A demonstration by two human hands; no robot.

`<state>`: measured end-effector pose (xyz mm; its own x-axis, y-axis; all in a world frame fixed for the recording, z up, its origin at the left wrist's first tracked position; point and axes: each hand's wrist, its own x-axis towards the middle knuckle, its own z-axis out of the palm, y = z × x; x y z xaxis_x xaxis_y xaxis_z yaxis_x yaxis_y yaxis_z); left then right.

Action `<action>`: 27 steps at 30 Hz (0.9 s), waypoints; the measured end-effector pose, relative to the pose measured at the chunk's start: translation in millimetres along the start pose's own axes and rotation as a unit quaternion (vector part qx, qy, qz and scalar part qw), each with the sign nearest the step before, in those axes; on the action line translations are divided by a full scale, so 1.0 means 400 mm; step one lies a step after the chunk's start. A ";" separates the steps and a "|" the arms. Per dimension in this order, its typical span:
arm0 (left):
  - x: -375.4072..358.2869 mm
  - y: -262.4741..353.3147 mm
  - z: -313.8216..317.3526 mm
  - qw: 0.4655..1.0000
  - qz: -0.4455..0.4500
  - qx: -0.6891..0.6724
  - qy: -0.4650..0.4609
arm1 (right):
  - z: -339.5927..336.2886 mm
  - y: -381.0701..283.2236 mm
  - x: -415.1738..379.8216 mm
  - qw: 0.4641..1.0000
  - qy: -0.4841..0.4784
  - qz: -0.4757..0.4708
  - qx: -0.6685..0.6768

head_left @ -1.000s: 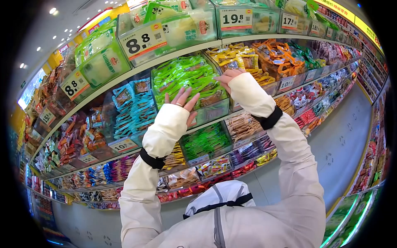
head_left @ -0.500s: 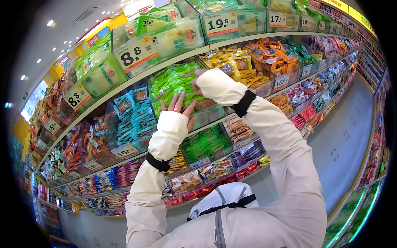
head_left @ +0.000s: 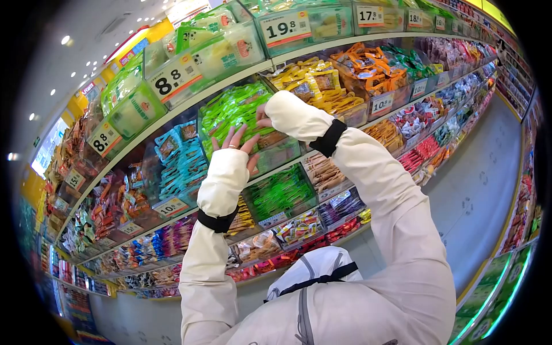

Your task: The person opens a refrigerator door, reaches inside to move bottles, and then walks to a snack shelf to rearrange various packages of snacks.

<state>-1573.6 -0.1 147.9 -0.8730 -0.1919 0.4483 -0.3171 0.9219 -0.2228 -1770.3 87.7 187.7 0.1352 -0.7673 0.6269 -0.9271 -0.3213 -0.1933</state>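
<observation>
Bright green snack packets [head_left: 227,109] are heaped in a clear bin on the upper part of the shelf. Over the near side of this heap, my left hand [head_left: 236,142] is open, fingers spread and touching the packets; a ring shows on one finger. My right hand [head_left: 263,117] is at the heap's right side, mostly covered by its white cuff. Its visible fingers are bent inward and look closed; whatever they may hold is hidden.
Blue packets [head_left: 179,152] fill the bin to the left, yellow packets [head_left: 322,86] and orange packets [head_left: 371,66] those to the right. Above runs a ledge with price cards [head_left: 175,76]. Lower rows hold more bins, including dark green packets [head_left: 282,192]. A grey aisle floor [head_left: 468,190] lies right.
The view has shifted slightly, with the shelf and both hands appearing a little further left. My hands remain at the green packets, the left still spread and the right still bent.
</observation>
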 end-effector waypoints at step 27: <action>0.234 0.321 0.183 0.986 0.022 -0.075 0.147 | -0.146 0.153 -0.380 0.985 0.062 0.080 -0.140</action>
<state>-1723.2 75.6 97.7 -0.7322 -0.0647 0.6781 -0.2035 0.9708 -0.1272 -1867.9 217.2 124.7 -0.0475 -0.7160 0.6965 -0.9955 -0.0236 -0.0921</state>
